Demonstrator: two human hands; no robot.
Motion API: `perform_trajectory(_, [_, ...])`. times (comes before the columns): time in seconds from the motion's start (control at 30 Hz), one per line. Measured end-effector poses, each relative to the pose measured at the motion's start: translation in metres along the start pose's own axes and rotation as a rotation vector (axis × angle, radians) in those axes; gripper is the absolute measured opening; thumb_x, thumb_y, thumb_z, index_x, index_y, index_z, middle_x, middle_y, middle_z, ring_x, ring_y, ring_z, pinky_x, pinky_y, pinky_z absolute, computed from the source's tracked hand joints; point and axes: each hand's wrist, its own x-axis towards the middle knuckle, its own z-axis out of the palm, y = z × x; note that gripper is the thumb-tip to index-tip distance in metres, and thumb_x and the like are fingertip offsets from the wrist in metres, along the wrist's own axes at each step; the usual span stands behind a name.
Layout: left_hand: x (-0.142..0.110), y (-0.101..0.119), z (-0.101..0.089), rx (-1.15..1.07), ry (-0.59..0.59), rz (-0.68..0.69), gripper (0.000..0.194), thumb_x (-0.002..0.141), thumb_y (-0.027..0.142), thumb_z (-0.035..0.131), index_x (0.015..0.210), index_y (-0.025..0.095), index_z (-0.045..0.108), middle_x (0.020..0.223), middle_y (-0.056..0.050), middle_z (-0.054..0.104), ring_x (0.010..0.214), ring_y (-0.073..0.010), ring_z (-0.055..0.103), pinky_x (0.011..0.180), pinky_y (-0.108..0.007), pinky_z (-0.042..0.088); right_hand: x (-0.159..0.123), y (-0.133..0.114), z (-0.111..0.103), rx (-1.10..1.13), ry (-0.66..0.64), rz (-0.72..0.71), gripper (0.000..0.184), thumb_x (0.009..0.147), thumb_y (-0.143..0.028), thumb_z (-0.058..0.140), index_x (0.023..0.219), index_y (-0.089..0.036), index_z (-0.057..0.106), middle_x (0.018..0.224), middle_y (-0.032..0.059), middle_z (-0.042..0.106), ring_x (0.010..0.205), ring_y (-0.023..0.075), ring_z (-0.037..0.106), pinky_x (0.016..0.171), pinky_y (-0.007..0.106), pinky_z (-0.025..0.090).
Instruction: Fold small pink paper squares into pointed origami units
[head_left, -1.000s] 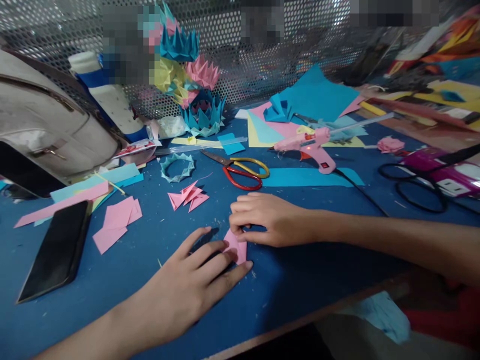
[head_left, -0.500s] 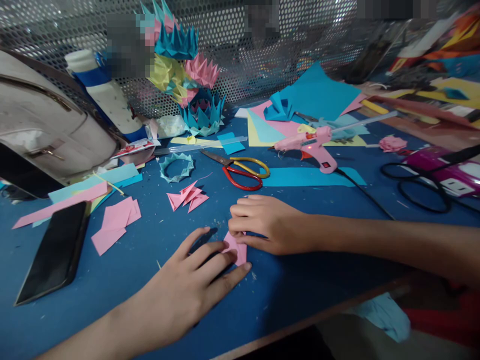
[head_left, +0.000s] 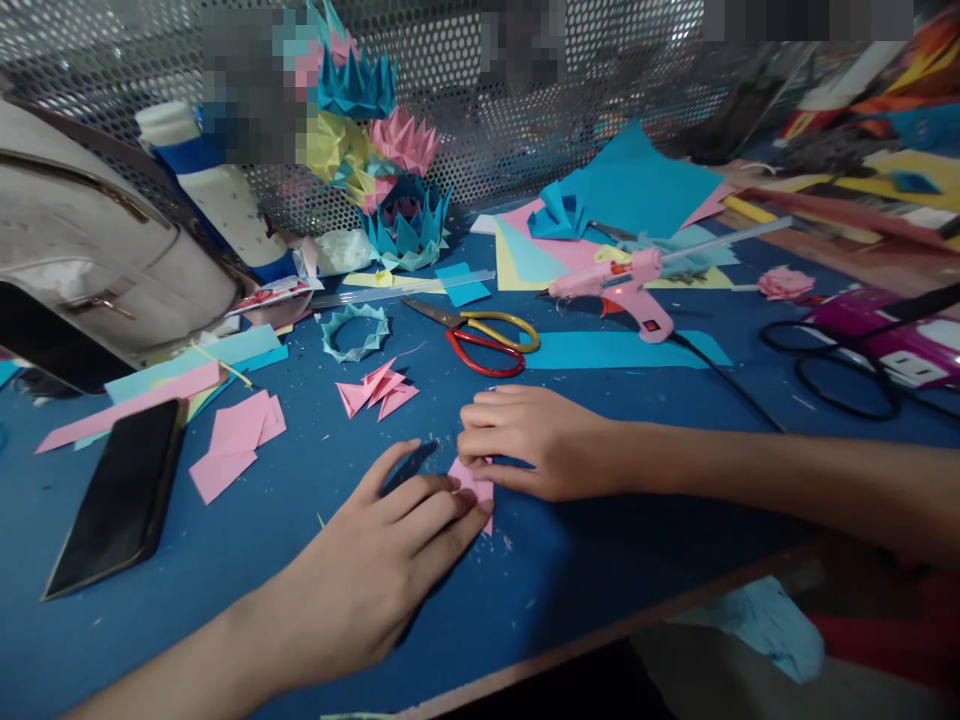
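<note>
A small piece of pink paper [head_left: 486,492], partly folded, lies on the blue tabletop beneath the fingertips of both hands. My left hand [head_left: 390,545] comes in from the lower left. Its thumb and nearest fingertips are closed on the paper's lower part, while the little finger sticks out to the side. From the right, my right hand [head_left: 536,440] has its fingers curled, pinching the paper's upper edge. Much of the paper is hidden by the fingers. Just beyond the hands sit several folded pink paper points [head_left: 379,388].
Scissors [head_left: 487,345] and a pink glue gun [head_left: 615,290] with a black cord lie beyond the hands. To the left are pink paper squares [head_left: 240,435] and a phone [head_left: 116,500]. Farther back stand folded paper flowers [head_left: 409,225], a bottle [head_left: 225,205] and a pale bag [head_left: 97,240].
My left thumb has drawn in toward the other fingers, onto the pink paper. The right hand keeps its pinch in nearly the same spot. The view has shifted slightly.
</note>
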Motion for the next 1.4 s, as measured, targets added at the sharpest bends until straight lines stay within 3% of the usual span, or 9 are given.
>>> perform_trajectory(0.27, [-0.001,0.001,0.001,0.031,0.036,0.02,0.049,0.097,0.015,0.047,0.146,0.014,0.05,0.133,-0.009,0.06,0.127,-0.0256,0.048,0.124,-0.052,0.0,0.0,0.0,-0.001,-0.005,-0.017,-0.002,0.024,0.104,-0.032,0.047,0.092,-0.018,0.063,0.087,0.0032,0.057,0.078,0.0176,0.043,0.072,0.031,0.03])
perform_trajectory(0.6, [-0.007,0.003,-0.006,-0.06,-0.052,-0.005,0.06,0.092,0.012,0.051,0.15,0.023,0.045,0.136,-0.012,0.054,0.131,-0.0295,0.046,0.119,-0.066,0.017,-0.001,-0.001,-0.002,0.013,-0.026,0.005,0.028,0.105,-0.034,0.044,0.093,-0.017,0.063,0.088,0.0042,0.058,0.077,0.0176,0.043,0.072,0.03,0.031])
perform_trajectory(0.9, [-0.005,0.002,-0.004,-0.082,-0.066,-0.027,0.063,0.089,0.01,0.046,0.152,0.015,0.041,0.142,-0.01,0.052,0.136,-0.0264,0.04,0.124,-0.056,-0.001,-0.003,-0.001,0.001,-0.048,-0.007,-0.021,0.031,0.106,-0.035,0.039,0.095,-0.017,0.062,0.09,0.0055,0.058,0.078,0.0191,0.043,0.073,0.032,0.032])
perform_trajectory(1.03, [-0.004,0.003,-0.006,-0.055,-0.078,-0.024,0.063,0.089,0.008,0.045,0.152,0.014,0.042,0.143,-0.009,0.053,0.136,-0.027,0.04,0.124,-0.056,-0.002,-0.003,0.0,0.001,-0.016,-0.015,0.007,0.03,0.105,-0.038,0.041,0.096,-0.017,0.06,0.091,0.0059,0.061,0.081,0.0195,0.046,0.075,0.032,0.034])
perform_trajectory(1.23, [-0.005,0.004,-0.006,0.012,-0.101,-0.003,0.061,0.095,0.014,0.044,0.156,0.015,0.036,0.16,-0.008,0.037,0.139,-0.0289,0.036,0.123,-0.058,0.002,-0.004,0.008,-0.008,0.147,0.017,0.086,0.021,0.101,-0.036,0.054,0.105,-0.016,0.06,0.095,0.0036,0.064,0.082,0.0158,0.054,0.071,0.027,0.037])
perform_trajectory(1.3, [-0.004,0.004,-0.006,0.015,-0.085,-0.005,0.056,0.099,0.019,0.042,0.155,0.015,0.037,0.16,-0.009,0.038,0.138,-0.0297,0.037,0.122,-0.06,0.004,-0.004,0.013,-0.014,0.184,0.024,0.034,0.019,0.101,-0.035,0.056,0.107,-0.018,0.064,0.091,0.0021,0.063,0.079,0.0143,0.055,0.069,0.025,0.036])
perform_trajectory(1.4, [-0.003,0.003,-0.005,0.02,-0.038,0.001,0.05,0.103,0.024,0.038,0.153,0.014,0.042,0.155,-0.01,0.045,0.136,-0.0286,0.04,0.123,-0.056,0.004,-0.005,0.017,-0.023,0.205,-0.013,-0.215,0.022,0.103,-0.037,0.054,0.105,-0.024,0.072,0.08,0.0001,0.062,0.074,0.0135,0.055,0.068,0.027,0.035])
